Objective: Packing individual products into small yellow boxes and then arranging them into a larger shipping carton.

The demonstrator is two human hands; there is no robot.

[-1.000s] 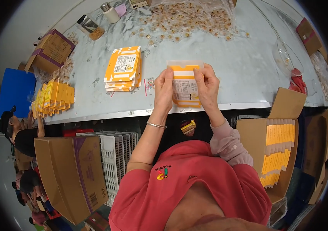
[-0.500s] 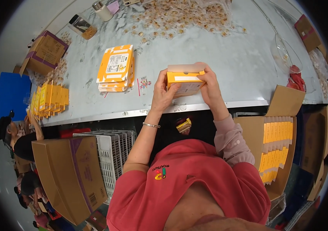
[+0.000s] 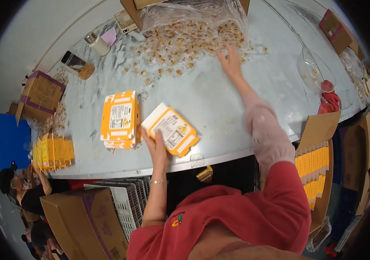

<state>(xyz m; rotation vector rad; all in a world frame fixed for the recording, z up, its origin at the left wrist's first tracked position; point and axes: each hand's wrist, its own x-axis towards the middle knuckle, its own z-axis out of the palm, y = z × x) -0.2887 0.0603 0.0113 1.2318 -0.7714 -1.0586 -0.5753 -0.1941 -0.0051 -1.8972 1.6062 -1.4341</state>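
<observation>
A yellow-and-white carton (image 3: 174,132) lies tilted over the near middle of the table, its printed label facing up. My left hand (image 3: 157,145) grips the carton's lower left side, fingers along the edge. Farther forward, my right hand (image 3: 231,65) is stretched out with its fingers apart and nothing visible in them. Its fingertips are at the right edge of a heap of small clear-wrapped pieces (image 3: 180,45), whose contents are too small to name. Left of the held carton stands a stack of flat yellow-and-white cartons (image 3: 119,117).
A cardboard box filled with yellow cartons (image 3: 313,167) stands at my right. Upright yellow cartons (image 3: 55,151) are grouped at the left, near another person (image 3: 24,188). A lidded jar (image 3: 78,66), a white flask (image 3: 98,44) and a red cloth (image 3: 329,97) lie about the table.
My right hand has let go of the carton and moved forward to the heap. My left hand has shifted left, with the carton turned label up. The view has tilted farther up the table.
</observation>
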